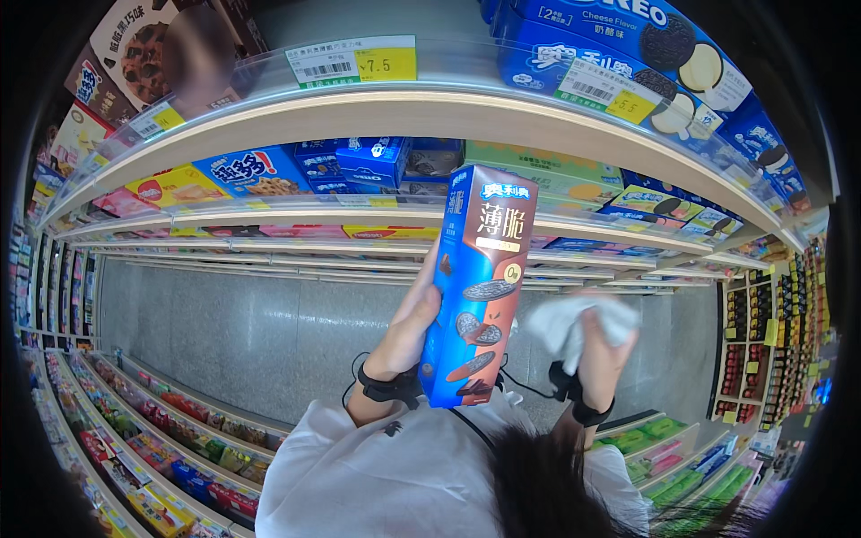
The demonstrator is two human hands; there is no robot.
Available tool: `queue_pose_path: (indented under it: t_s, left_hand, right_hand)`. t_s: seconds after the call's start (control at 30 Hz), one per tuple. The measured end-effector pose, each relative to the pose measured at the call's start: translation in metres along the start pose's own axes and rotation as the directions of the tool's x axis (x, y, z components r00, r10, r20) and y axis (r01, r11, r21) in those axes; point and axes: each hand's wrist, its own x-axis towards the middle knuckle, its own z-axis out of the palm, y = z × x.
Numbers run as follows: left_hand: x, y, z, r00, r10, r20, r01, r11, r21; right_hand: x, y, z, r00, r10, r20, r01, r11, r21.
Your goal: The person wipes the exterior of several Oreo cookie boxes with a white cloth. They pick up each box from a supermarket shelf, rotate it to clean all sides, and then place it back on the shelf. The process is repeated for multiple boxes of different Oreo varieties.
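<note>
A tall blue and brown Oreo thin biscuit box (484, 289) is held upright before my chest, its printed front tilted toward the camera. My left hand (418, 313) grips it along its left side; the fingers behind the box are hidden. To the right of the box, apart from it, my right hand (602, 350) clutches a white cloth (582, 323). Hand and cloth are blurred. Each wrist wears a black strap, and a dark cable runs near them.
Ahead stands a shelf unit with a pale wooden shelf edge (430, 111) and price tags. Blue Oreo cartons (605, 60) fill its upper right, a brown cookie box (144, 54) the upper left. Behind me run snack shelves (181, 457); a grey floor (235, 316) lies between.
</note>
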Motion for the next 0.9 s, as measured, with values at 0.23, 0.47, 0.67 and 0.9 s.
queue_pose_path:
  t_s: [0.23, 0.47, 0.67, 0.9]
  left_hand:
    - [-0.001, -0.011, 0.002, 0.996, -0.088, -0.01, 0.086, 0.988, -0.125]
    - [-0.001, 0.001, 0.016, 0.999, 0.012, 0.052, -0.009, 0.998, -0.056]
    - [-0.008, 0.001, 0.001, 0.988, -0.117, -0.097, 0.105, 0.988, -0.115]
    - [-0.011, 0.003, 0.003, 0.998, -0.057, -0.014, 0.055, 0.989, -0.134]
  right_hand:
    - [0.048, -0.033, 0.034, 0.603, -0.735, -0.311, 0.591, 0.673, -0.445]
    - [0.063, -0.033, 0.071, 0.602, -0.764, 0.231, 0.781, 0.504, -0.368]
    - [0.017, -0.027, 0.073, 0.599, -0.641, 0.479, 0.788, 0.579, -0.211]
    - [0.016, -0.03, 0.066, 0.475, -0.688, 0.549, 0.868, 0.467, -0.166]
